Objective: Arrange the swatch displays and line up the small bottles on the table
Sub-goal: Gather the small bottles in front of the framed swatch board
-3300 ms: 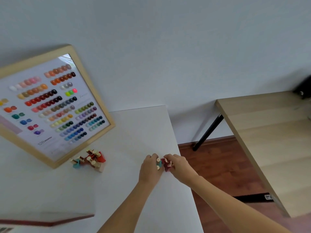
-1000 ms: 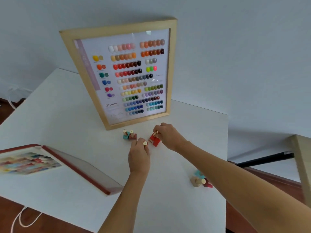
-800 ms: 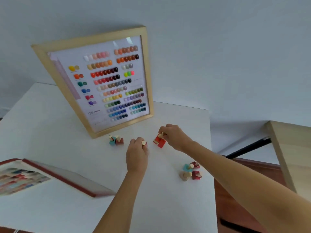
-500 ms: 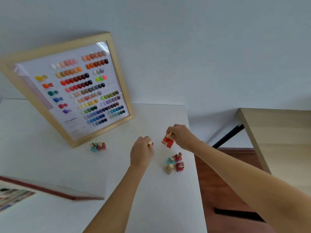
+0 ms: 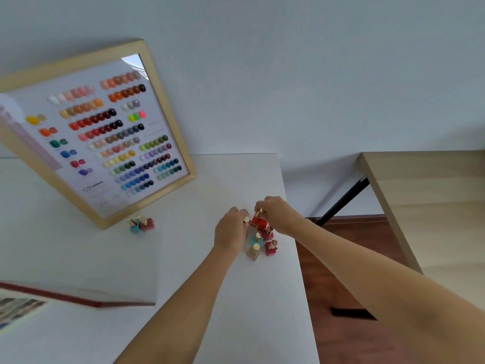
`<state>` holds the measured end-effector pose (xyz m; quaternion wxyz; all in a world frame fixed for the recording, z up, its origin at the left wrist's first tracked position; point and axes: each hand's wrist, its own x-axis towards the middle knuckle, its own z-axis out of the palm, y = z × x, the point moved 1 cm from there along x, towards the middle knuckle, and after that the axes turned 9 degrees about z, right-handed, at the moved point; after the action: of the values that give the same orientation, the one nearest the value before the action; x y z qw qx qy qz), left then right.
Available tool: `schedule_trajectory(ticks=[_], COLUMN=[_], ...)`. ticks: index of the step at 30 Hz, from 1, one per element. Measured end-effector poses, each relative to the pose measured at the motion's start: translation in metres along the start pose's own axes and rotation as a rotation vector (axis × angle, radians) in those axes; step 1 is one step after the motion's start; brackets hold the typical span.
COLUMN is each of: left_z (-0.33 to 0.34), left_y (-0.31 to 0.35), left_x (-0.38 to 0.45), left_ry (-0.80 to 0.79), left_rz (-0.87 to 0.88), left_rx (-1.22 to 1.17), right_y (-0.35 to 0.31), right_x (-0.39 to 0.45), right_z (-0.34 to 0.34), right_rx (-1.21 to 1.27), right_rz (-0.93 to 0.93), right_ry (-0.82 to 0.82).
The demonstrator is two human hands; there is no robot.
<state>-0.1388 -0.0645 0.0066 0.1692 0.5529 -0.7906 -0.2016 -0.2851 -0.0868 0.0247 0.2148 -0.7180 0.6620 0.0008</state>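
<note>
A wood-framed swatch display (image 5: 168, 143) leans upright at the back left of the white table (image 5: 199, 258). A red-edged swatch board (image 5: 78, 298) lies at the front left. My right hand (image 5: 278, 214) pinches the gold cap of a red bottle (image 5: 258, 223). My left hand (image 5: 231, 232) is closed around a small gold-capped bottle (image 5: 246, 219), its body hidden. Just below them stands a cluster: a teal bottle (image 5: 256, 239), a beige bottle (image 5: 254, 252) and dark red bottles (image 5: 271, 248). Two more bottles (image 5: 140, 224), teal and dark red, stand by the frame's lower corner.
The table's right edge (image 5: 291, 227) runs close beside the bottle cluster, with dark wooden floor (image 5: 341, 258) beyond. A light wooden table (image 5: 425, 200) on a black leg (image 5: 343, 200) stands to the right. A plain wall is behind.
Both hands, each holding a bottle, have moved right from the frame's base to the cluster near the table's right edge. The view has swung right too.
</note>
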Motion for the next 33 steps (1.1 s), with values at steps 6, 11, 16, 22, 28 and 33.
schedule_trajectory(ticks=[6, 11, 16, 22, 28, 33], left_z=[0.009, 0.009, 0.0, -0.032, -0.081, -0.098], left_y=[-0.003, -0.007, -0.014, -0.038, -0.084, -0.12], left_x=[-0.004, -0.009, -0.015, -0.018, -0.018, -0.031], left_ry=[0.02, 0.025, 0.042, 0.193, 0.426, 0.557], left_rz=[-0.017, -0.023, -0.044, -0.139, -0.39, -0.668], left_rx=[-0.001, -0.01, -0.019, -0.018, -0.006, -0.017], right_y=[-0.001, -0.001, -0.013, -0.052, -0.113, -0.158], right_x=[0.002, 0.0, 0.004, 0.025, 0.05, 0.065], right_z=[0.007, 0.003, -0.019, -0.046, -0.046, -0.022], right_rx=[-0.008, -0.068, -0.219, -0.209, -0.156, -0.064], right_rz=[0.013, -0.018, -0.088, -0.17, -0.287, -0.339], right_ry=[-0.017, -0.06, -0.075, 0.023, -0.004, -0.079])
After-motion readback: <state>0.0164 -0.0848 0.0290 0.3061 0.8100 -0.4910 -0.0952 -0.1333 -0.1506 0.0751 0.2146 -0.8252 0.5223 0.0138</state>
